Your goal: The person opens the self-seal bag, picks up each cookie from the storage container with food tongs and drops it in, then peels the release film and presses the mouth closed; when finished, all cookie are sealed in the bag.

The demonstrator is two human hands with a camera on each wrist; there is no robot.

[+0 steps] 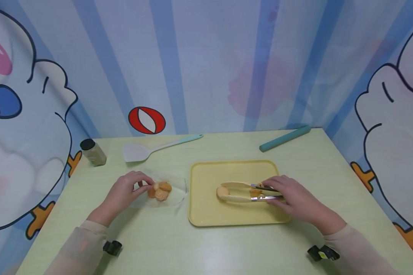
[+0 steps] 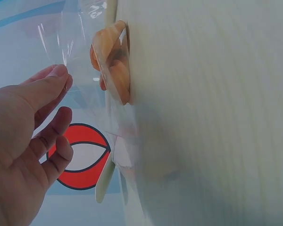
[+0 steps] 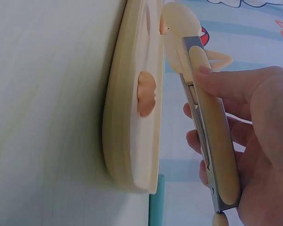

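Note:
My left hand (image 1: 126,192) pinches the edge of a clear plastic bag (image 1: 177,195) between thumb and forefinger. Inside the bag lie several golden-brown cookies (image 1: 162,194), one with a swirled top. In the left wrist view the film of the bag (image 2: 78,42) stretches up from those fingertips. My right hand (image 1: 297,198) grips a pair of tongs (image 1: 239,199) with cream tips and metal arms, over the yellow tray (image 1: 206,214). A round cookie (image 1: 222,192) sits between the tong tips, at the tray. Another cookie (image 3: 146,94) lies on the tray beneath the tongs, partly hidden in the head view.
Behind the bag lies a spatula (image 1: 137,152) with a white blade and pale blue handle. A black-capped seasoning jar (image 1: 94,153) stands at the table's back left corner. At the back right is a teal stick (image 1: 285,138). A printed curtain (image 1: 206,68) borders the table's back edge.

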